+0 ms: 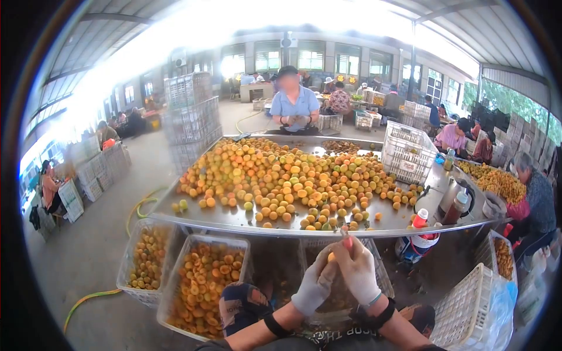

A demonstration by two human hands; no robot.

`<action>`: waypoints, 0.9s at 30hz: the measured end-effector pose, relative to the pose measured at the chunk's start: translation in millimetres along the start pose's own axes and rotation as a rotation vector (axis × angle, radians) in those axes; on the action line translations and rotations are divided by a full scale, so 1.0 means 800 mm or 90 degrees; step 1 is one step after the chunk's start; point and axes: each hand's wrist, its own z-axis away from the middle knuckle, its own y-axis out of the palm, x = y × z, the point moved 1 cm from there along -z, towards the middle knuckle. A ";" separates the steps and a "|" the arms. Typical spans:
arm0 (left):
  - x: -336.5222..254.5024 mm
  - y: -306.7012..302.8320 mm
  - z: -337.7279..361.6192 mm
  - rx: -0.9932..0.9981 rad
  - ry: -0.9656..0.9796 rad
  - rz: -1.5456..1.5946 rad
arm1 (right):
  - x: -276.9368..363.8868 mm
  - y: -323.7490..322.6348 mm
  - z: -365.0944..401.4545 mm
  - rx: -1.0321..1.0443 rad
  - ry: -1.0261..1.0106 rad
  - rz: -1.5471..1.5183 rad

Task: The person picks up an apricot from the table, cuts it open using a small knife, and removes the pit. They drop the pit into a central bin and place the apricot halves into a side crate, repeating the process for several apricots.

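While the gloved left hand (313, 286) clasps a small apricot (332, 256) just below the table edge, we note the right hand (358, 272) clenched on a red-handled tool (346, 237), its working end hidden. We judge that a slip on so small a fruit could drive the tool into the left glove. Loose apricots (281, 175) cover the steel table (234, 221). A crate of halved fruit (218, 237) stands below at left, close by the knee.

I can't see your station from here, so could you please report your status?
Left hand shut on apricot. Right hand grips red-handled tool. Metal table rim just ahead, untouched.
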 end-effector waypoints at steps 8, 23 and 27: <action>-0.001 0.018 0.007 -0.022 -0.138 0.269 | -0.008 0.005 0.004 -0.079 -0.061 0.057; 0.025 -0.004 -0.011 0.025 -0.161 0.201 | -0.042 0.003 0.008 -0.080 -0.020 0.056; 0.039 -0.002 -0.010 -0.001 0.071 -0.260 | -0.042 0.000 0.009 -0.071 0.101 0.025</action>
